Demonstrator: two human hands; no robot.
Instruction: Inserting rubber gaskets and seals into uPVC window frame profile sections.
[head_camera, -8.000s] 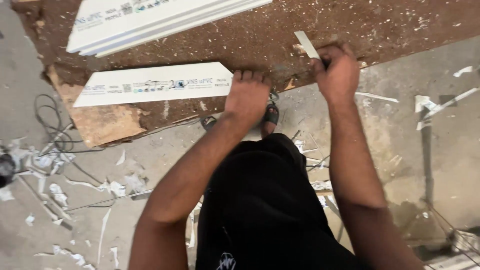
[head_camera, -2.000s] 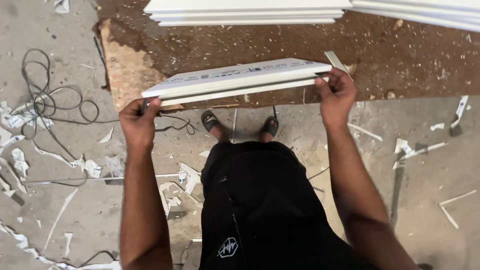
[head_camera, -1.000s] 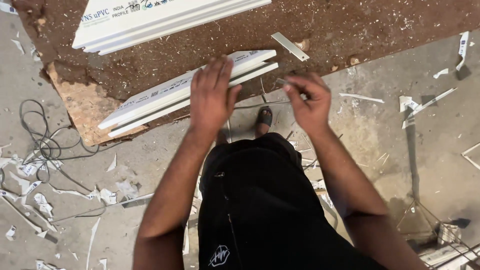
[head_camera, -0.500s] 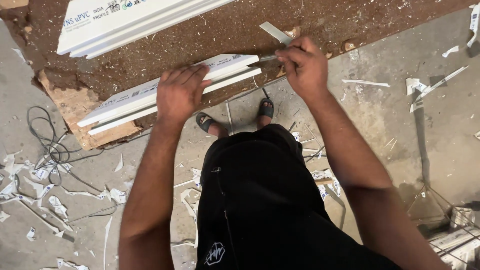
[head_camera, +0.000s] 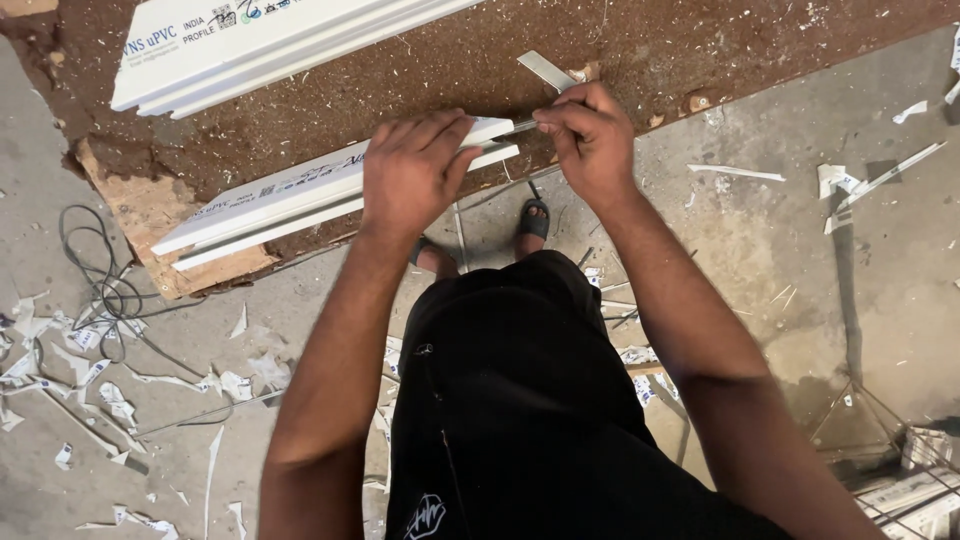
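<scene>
On the rough brown board (head_camera: 700, 50), close to its near edge, your left hand (head_camera: 412, 172) lies flat over the right end of a white window-frame profile (head_camera: 290, 195), palm down and fingers spread across its top face. That looks like a pinning grip: the weight of your hand would keep the length from sliding or rolling while the other hand works at its end. The profile runs at a slant, its left end low over the chipped pale corner of the board (head_camera: 150, 215), its right end just under your fingers.

Your right hand (head_camera: 592, 142) is closed tight around a thin tool (head_camera: 520, 127), pinched between thumb and fingers with the tip pointed left at the cut end of the profile. Whether it is a pencil, a blade or a scriber you cannot tell from this view; only a short dark length shows. The tip sits touching or just beside the end face.

Just beyond your right knuckles lies a short white offcut strip (head_camera: 546, 70), apart from the work. Farther back, a stack of longer white profiles (head_camera: 260, 45) rests out of the way along the board. Below, on the concrete floor (head_camera: 880, 260), lie white scraps and a loose grey cable (head_camera: 95, 270), and your sandalled feet stand tucked under the board's edge.
</scene>
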